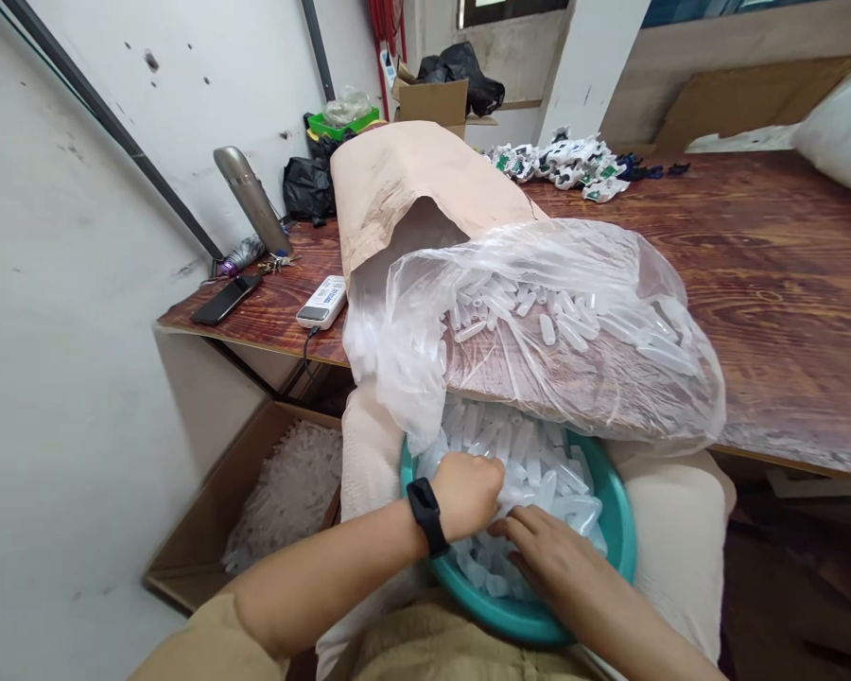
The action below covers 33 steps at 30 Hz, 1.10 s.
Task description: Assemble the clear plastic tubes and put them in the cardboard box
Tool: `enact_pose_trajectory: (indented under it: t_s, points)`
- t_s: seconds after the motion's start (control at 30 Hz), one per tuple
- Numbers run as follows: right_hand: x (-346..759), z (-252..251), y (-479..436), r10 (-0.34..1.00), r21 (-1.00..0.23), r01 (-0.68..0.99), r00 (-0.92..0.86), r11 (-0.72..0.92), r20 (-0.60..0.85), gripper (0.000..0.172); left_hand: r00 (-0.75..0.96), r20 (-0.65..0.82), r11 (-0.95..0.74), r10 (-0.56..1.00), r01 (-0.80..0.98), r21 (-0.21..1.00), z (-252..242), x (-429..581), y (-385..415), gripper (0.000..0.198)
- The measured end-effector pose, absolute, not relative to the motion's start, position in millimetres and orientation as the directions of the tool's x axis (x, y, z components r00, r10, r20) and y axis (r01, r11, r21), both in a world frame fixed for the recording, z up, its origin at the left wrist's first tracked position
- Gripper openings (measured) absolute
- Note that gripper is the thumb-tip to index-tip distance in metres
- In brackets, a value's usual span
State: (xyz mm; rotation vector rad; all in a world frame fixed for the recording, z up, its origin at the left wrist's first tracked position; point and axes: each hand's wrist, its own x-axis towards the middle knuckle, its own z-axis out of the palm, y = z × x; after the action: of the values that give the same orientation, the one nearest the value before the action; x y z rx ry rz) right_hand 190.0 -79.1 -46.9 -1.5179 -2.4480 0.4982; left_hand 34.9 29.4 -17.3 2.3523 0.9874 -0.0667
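A teal basin (620, 530) rests in my lap, heaped with small translucent plastic tubes (525, 449). My left hand (468, 494), with a black band on its wrist, is closed in a loose fist over the tubes. Whatever may be inside those fingers is hidden. Close beside it, my right hand (546, 549) reaches in with its fingers curled together among the tubes, and what they pinch cannot be made out. Just beyond the basin, a clear plastic bag (588, 397) lies on the table edge with more of the same tubes inside.
A tan paper sack (411, 161) stands on the wooden table (787, 312) behind the bag. At the left lie a phone (225, 300), a white power bank (322, 303) and a metal flask (251, 199). Below, a cardboard box (184, 558) holds translucent pieces.
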Motion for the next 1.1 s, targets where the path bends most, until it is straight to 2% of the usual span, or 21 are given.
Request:
enact_pose_trajectory:
  t_s: [0.1, 0.23, 0.33, 0.43, 0.5, 0.6, 0.8, 1.0, 1.1]
  points:
    - [191, -54, -80, 0.903, -0.269, 0.866, -0.429, 0.421, 0.034, 0.033, 0.721, -0.259, -0.546, 0.643, 0.668, 0.506, -17, 34, 29, 0.013]
    - [198, -50, -77, 0.904, -0.241, 0.874, -0.424, 0.422, 0.044, 0.03, 0.693, -0.205, -0.493, 0.691, 0.659, 0.568, -7, 19, 31, 0.012]
    - [193, -50, -72, 0.898, -0.229, 0.869, -0.437, 0.438, 0.055, 0.026, 0.651, -0.171, -0.414, 0.739, 0.64, 0.647, 2, 7, 28, 0.019]
    - [180, -54, -64, 0.905, -0.193, 0.884, -0.422, 0.426, 0.063, 0.027, 0.566, -0.231, -0.102, 0.792, 0.495, 0.863, 6, 0, 22, 0.031]
    - [171, -58, -60, 0.913, -0.166, 0.898, -0.403, 0.407, 0.059, 0.027, 0.536, -0.321, 0.167, 0.781, 0.316, 0.934, 7, -4, 17, 0.042]
    - [163, -62, -54, 0.929, -0.141, 0.918, -0.368, 0.371, 0.046, 0.029, 0.543, -0.392, 0.383, 0.743, 0.135, 0.914, 9, -8, 11, 0.052]
    - [167, -61, -54, 0.943, -0.177, 0.927, -0.333, 0.33, 0.012, 0.032, 0.537, -0.378, 0.513, 0.754, -0.121, 0.85, 9, -15, 2, 0.046]
    - [175, -63, -61, 0.936, -0.274, 0.901, -0.352, 0.336, -0.01, 0.034, 0.5, -0.396, 0.544, 0.77, -0.192, 0.817, 7, -13, -7, 0.062]
    - [174, -65, -61, 0.941, -0.312, 0.896, -0.338, 0.316, -0.016, 0.035, 0.494, -0.401, 0.537, 0.771, -0.167, 0.827, 5, -11, -11, 0.061]
